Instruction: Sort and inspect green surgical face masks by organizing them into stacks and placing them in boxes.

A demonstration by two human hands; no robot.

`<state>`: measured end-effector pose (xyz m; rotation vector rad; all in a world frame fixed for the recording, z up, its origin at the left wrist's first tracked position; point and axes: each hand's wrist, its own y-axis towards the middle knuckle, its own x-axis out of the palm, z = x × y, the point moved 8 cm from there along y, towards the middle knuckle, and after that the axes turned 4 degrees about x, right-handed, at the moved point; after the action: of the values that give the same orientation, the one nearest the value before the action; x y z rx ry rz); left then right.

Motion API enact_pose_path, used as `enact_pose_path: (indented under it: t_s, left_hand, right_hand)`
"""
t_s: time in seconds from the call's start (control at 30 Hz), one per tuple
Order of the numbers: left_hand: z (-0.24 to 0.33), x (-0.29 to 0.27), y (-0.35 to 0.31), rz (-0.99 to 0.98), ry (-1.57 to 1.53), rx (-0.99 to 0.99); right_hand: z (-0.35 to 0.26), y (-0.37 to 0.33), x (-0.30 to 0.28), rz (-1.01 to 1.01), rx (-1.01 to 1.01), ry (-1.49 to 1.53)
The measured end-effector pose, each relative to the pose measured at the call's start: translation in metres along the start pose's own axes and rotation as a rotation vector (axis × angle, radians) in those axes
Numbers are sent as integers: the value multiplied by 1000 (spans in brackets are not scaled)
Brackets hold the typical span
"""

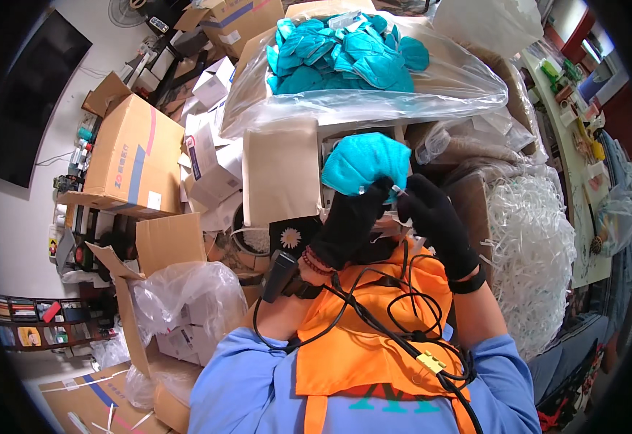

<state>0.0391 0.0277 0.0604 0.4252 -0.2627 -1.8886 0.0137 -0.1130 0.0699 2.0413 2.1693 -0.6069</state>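
A turquoise folded face mask [366, 163] is held up in front of me, its cup tilted away. My left hand [350, 226], in a black glove, is closed on the mask's lower edge. On the mask's right, my black-gloved right hand [435, 213] has its fingers pinched at the lower right corner. A small pale piece shows at its fingertips; whether this is an ear loop or something else, I cannot tell. Beyond the hands, a heap of similar turquoise masks [352, 58] lies on clear plastic sheeting [446, 108] in a large carton.
An open cardboard flap [281, 173] stands just left of the mask. White small boxes [214, 163] and a brown carton [131, 155] are further left. A plastic-lined carton [178, 311] sits near my left elbow. White shredded strips [529, 253] fill a bag at right. Black cables [374, 318] cross my orange apron.
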Motion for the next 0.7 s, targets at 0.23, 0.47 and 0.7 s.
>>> enact_pose_path:
  t_s: [0.23,0.47,0.7]
  left_hand:
    - [9,33,-19,-182,370,240]
    - [40,57,-41,-129,-95,-43]
    - [28,42,-47,-135,-85,-11]
  right_hand:
    - [19,-1,-19,181,-376,-508]
    - [25,0,-67,313,-224,301]
    - [53,23,-56,28,-104,1081]
